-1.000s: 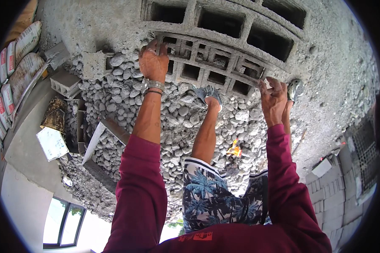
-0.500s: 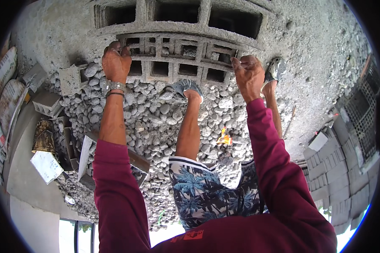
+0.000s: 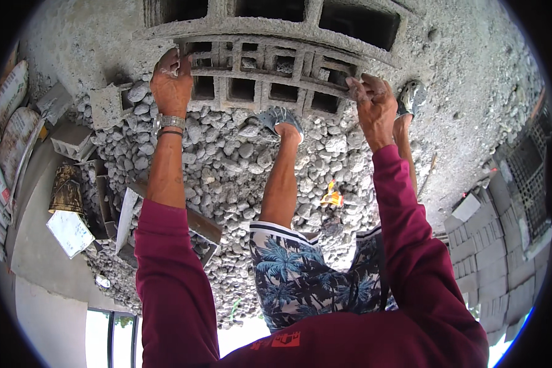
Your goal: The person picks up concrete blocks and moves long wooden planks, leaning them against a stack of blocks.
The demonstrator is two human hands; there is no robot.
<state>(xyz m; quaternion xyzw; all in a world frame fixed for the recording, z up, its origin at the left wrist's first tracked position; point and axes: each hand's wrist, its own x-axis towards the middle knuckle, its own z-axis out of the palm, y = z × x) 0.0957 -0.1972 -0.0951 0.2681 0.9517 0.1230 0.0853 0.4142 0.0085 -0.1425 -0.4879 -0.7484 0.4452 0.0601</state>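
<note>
My left hand (image 3: pixel 172 83), with a metal watch on the wrist, is closed round the left end of a grey hollow concrete block (image 3: pixel 262 89). The fingers of my right hand (image 3: pixel 374 105) are bent over its right end. Rows of rectangular openings face up between my hands; where one block ends and what lies under it starts, I cannot tell. Right beyond it, along the top of the view, is a larger-looking hollow concrete block (image 3: pixel 270 26) with wide dark cavities, its far side cut off.
Loose grey stones (image 3: pixel 227 165) cover the ground around my feet. To the left are filled sacks (image 3: pixel 15 141), a dirty bucket (image 3: pixel 66 187) and a broken block piece (image 3: pixel 107 105). Stacked grey blocks (image 3: pixel 497 245) and a dark plastic crate (image 3: pixel 524 178) stand at the right.
The held block and the one beyond it sit slightly higher and further right in the view. Both hands keep their hold; the ground has shifted slightly right too.
</note>
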